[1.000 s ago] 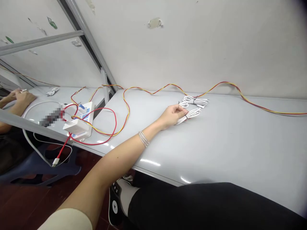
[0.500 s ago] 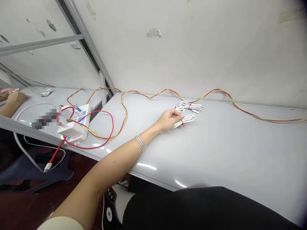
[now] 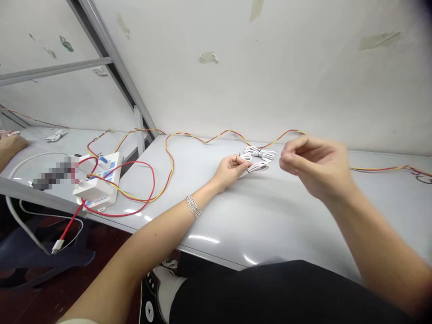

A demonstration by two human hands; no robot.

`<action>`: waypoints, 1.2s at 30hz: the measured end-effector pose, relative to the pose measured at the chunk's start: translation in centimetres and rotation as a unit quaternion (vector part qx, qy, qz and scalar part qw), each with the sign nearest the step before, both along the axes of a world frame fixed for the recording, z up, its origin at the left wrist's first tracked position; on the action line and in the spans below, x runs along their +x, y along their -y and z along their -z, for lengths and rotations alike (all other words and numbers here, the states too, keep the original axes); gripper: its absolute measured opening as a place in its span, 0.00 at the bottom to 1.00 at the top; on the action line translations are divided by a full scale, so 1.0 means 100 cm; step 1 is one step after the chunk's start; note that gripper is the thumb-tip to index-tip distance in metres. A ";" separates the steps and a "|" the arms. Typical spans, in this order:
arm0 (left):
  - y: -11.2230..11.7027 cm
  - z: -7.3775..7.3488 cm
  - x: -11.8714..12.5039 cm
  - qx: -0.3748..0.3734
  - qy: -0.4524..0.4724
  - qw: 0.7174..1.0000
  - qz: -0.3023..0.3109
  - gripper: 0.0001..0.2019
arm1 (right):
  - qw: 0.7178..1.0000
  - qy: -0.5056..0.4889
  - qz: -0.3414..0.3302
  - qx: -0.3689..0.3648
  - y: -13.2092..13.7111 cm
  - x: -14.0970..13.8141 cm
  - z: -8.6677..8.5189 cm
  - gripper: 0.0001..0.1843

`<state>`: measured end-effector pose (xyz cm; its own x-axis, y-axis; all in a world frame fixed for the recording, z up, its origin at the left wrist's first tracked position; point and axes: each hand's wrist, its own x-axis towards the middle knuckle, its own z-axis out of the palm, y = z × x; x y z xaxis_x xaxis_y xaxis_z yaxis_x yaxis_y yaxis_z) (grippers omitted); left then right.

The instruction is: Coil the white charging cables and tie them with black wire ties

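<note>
My left hand [image 3: 231, 172] rests on the grey worktop, thumb and fingers closed on a coiled white cable [image 3: 259, 168] bound with a dark tie. Just behind it lies a second coiled white cable [image 3: 261, 153], also tied in the middle. To the right, my right hand [image 3: 317, 168] is raised above the worktop, apart from both coils. Its fingers are curled with the tips pinched together, slightly blurred. Whether anything small sits in that pinch cannot be seen.
A twisted red and yellow wire [image 3: 182, 133] runs along the wall. On the left, a white power strip [image 3: 110, 180] holds plugs and loops of red wire. A metal frame post [image 3: 114, 63] divides the wall. Beyond it are another person's hand [image 3: 11, 145] and a white cable bundle [image 3: 56, 136].
My right hand has come into view, raised at the right of the coils. My left hand keeps its hold on the white cable. The view has shifted slightly to the right.
</note>
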<state>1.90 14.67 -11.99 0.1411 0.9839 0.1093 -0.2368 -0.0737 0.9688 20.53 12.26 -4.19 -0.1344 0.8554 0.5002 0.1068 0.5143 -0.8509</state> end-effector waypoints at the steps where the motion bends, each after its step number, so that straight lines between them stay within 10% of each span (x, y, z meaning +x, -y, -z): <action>1: 0.001 0.000 0.000 0.018 -0.006 1.000 -0.008 0.14 | 0.998 -0.017 0.057 0.023 -0.004 -0.003 0.008 0.15; 7: 0.002 -0.002 -0.002 0.085 -0.055 0.993 -0.057 0.15 | 0.975 0.116 0.047 -0.184 -0.019 -0.014 0.058 0.25; 14: 0.002 -0.004 -0.005 0.147 -0.134 0.978 -0.059 0.09 | 0.920 -0.019 -0.087 -0.383 -0.013 -0.018 0.051 0.17; 25: 0.002 -0.008 -0.007 0.209 -0.251 0.920 -0.217 0.06 | 0.917 -0.101 -0.106 -0.370 -0.003 -0.027 0.052 0.11; 36: 0.000 -0.003 0.001 0.105 -0.126 0.980 -0.117 0.09 | 0.889 -0.213 -0.118 -0.388 -0.005 -0.029 0.057 0.11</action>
